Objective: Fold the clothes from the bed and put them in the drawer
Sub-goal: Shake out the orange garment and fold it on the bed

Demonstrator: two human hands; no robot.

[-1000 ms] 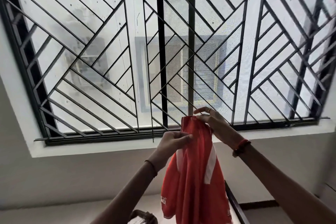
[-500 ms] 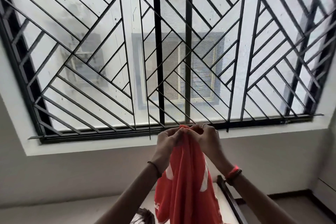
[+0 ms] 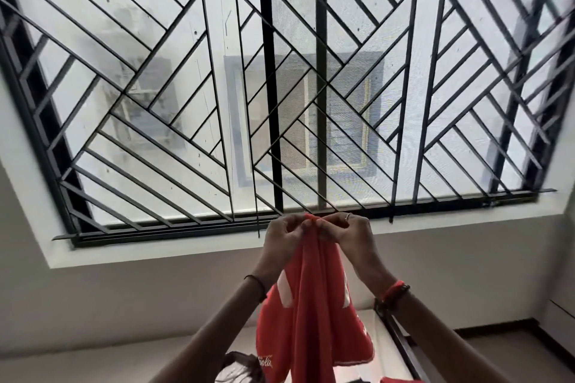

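Window (image 3: 280,87): fills the far upper part of the view. It carries a black metal grille of upright and slanted bars, with mesh behind it and a neighbouring building showing blurred through it.

Wall (image 3: 124,305): plain and pale. It forms a white sill under the window and runs down to the bed.

Bed (image 3: 385,361): pale surface at the near bottom edge, with a dark frame rail along its right side. A dark brown and white cloth item (image 3: 239,367) lies on it at lower left; what it is cannot be told.

Red garment (image 3: 311,320): raised in the air above the bed at centre, in front of the sill. It hangs down in folds from one gathered top edge. White stripes show on it, and white lettering near its lower left hem.

Hands: 2 raised, knuckles close together. The left hand (image 3: 284,242) has its fingers curled, pinching the garment's top edge. The right hand (image 3: 345,235) pinches the same edge just beside it.

Small items: a thin dark band (image 3: 256,284) on the left wrist, red and dark bands (image 3: 393,291) on the right wrist, 1 ring (image 3: 348,216) on a right finger.
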